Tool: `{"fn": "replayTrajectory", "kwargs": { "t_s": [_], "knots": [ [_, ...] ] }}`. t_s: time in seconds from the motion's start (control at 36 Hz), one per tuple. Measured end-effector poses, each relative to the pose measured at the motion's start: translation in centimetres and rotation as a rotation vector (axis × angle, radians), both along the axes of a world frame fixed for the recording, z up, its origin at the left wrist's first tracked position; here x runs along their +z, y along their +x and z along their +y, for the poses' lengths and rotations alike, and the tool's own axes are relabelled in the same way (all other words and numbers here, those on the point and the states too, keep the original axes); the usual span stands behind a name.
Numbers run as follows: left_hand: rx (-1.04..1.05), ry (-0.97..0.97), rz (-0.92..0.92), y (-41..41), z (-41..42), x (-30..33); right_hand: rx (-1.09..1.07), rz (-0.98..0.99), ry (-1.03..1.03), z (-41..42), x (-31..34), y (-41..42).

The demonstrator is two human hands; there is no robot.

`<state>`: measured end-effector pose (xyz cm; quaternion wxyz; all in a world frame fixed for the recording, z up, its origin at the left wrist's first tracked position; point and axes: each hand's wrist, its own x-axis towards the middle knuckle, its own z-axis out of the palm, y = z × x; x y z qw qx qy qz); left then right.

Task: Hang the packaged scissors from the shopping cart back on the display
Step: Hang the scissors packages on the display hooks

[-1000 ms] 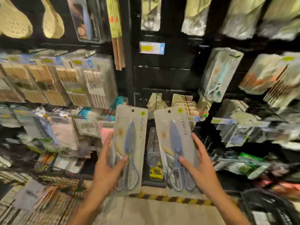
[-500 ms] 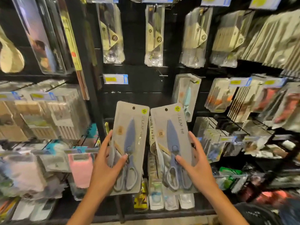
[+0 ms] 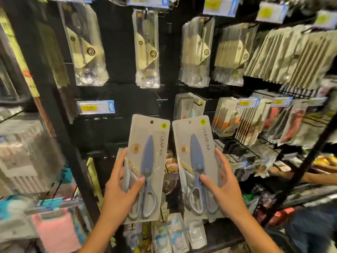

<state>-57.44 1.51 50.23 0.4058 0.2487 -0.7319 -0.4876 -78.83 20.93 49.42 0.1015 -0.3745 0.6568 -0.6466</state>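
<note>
Holding two packs up side by side in front of the black display wall [image 3: 127, 99], the person has one in each hand. The left hand [image 3: 120, 190] grips the left scissors pack [image 3: 147, 161], thumb pressed across the front just below the pivot, fingers wrapped round its left edge. The right hand [image 3: 221, 189] grips the right scissors pack [image 3: 196, 161] the same way, thumb on the front, fingers up the right edge. Both packs stand nearly upright, tops almost touching, each with a hang hole and a yellow sticker at the top. Just above the right pack hangs a stack of similar packs [image 3: 189, 105] on a hook. A price tag [image 3: 95, 107] sits up and to the left of the left pack.
</note>
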Motion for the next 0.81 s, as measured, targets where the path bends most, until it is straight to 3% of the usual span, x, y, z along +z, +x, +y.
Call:
{"fn": "replayTrajectory", "kwargs": {
  "t_s": [0.81],
  "knots": [
    [0.106,-0.099,0.029,-11.6,0.0,2.0,0.109,0.061,-0.028,-3.2,0.3,-13.9]
  ]
}}
